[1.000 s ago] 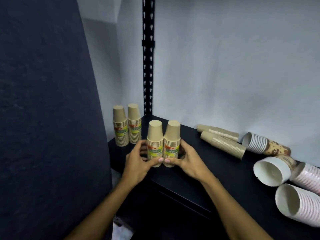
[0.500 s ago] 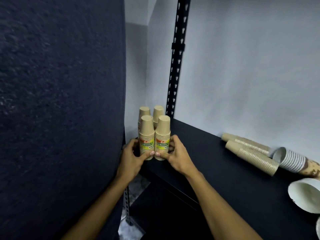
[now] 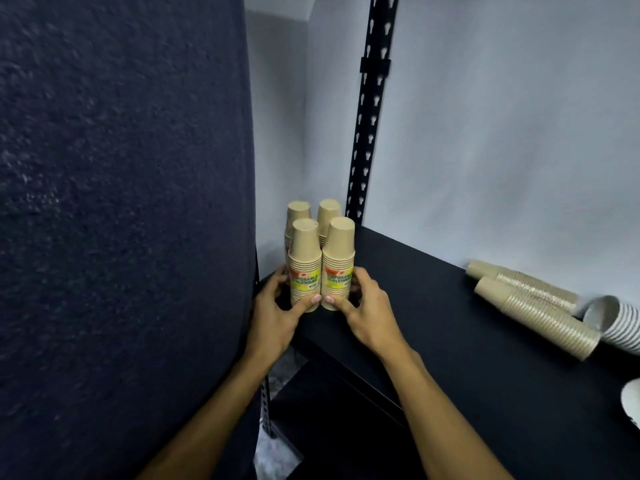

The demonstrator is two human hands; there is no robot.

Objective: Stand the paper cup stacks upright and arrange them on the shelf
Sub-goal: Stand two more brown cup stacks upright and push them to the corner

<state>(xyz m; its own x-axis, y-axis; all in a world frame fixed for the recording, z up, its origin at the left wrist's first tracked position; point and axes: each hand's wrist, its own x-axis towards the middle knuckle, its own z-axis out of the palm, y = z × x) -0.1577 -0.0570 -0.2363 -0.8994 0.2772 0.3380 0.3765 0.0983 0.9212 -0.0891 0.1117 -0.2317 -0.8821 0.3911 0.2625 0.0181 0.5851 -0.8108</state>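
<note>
Two tan paper cup stacks with yellow labels stand upright at the left end of the black shelf (image 3: 433,306). My left hand (image 3: 277,313) grips the left front stack (image 3: 304,251) and my right hand (image 3: 367,310) grips the right front stack (image 3: 339,251); the two stacks touch side by side. Right behind them stand two more upright tan stacks (image 3: 329,211), partly hidden. Further right, two plain tan stacks (image 3: 540,313) lie on their sides near the wall.
A dark blue panel (image 3: 121,220) fills the left of the view, close to the stacks. A black slotted shelf post (image 3: 369,109) rises behind them. White cup stacks (image 3: 616,323) lie on their sides at the right edge. A lower shelf shows below.
Both hands have slid the two front stacks left and back across the shelf, up against the two rear stacks. The view has shifted left, pushing the lying stacks toward the right edge.
</note>
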